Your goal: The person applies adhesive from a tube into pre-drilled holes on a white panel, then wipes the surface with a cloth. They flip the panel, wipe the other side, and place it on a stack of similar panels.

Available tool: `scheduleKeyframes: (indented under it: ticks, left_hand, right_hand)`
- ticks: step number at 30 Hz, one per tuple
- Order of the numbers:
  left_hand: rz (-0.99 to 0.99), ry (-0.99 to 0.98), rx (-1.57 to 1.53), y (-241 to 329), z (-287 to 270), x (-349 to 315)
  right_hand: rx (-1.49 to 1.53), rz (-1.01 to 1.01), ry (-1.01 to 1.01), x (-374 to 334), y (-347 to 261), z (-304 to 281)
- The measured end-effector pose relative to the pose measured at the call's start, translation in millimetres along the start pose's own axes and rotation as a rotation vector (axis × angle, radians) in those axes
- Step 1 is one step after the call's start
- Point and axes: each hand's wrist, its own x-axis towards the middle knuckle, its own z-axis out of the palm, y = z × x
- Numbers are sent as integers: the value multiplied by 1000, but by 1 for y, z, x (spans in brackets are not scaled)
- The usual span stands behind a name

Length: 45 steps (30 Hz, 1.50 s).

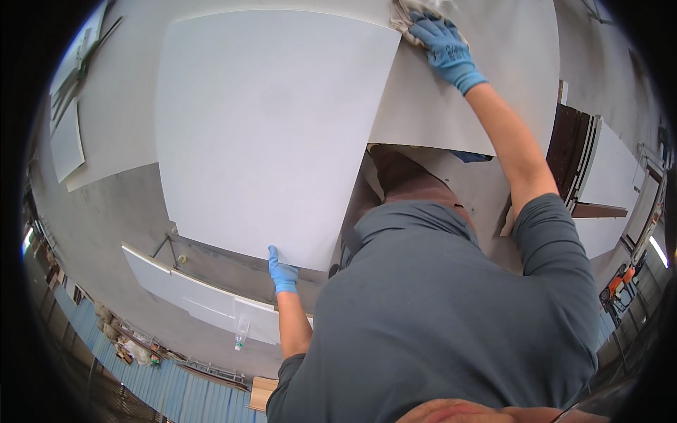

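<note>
A large white panel (275, 134) lies across the work surface in front of me and juts out past its near edge. My left hand (283, 273), in a blue glove, grips the panel's near edge. The thumb rests on top and the other fingers are hidden underneath. At the far right corner of the panel, my right hand (443, 44), also gloved in blue, presses a crumpled beige rag (405, 17). Its fingers are stretched over the cloth. Under the rag and to the panel's right is a pale grey sheet-like surface (486, 106).
Dark brown and white boards (568, 151) stand in a stack at the right. Long white boards (190, 282) lie at the lower left, with a clear plastic bottle (242, 331) beside them. Another white piece (67, 144) is at the far left. An orange machine (620, 282) stands at far right.
</note>
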Motion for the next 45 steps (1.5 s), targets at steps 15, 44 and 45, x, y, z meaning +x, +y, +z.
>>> scheduleKeyframes:
  ticks: [15,44,45]
  left_hand:
    - [-5,-3,-22,0,-5,1]
    - [28,25,-107,-6,-10,7]
    - [29,21,-121,-6,-10,8]
  right_hand:
    - [983,-152,-713,-113,-250,-72]
    - [304,-14,25,-17,-124,-15]
    - [290,-215,-62,-10,-130,-10]
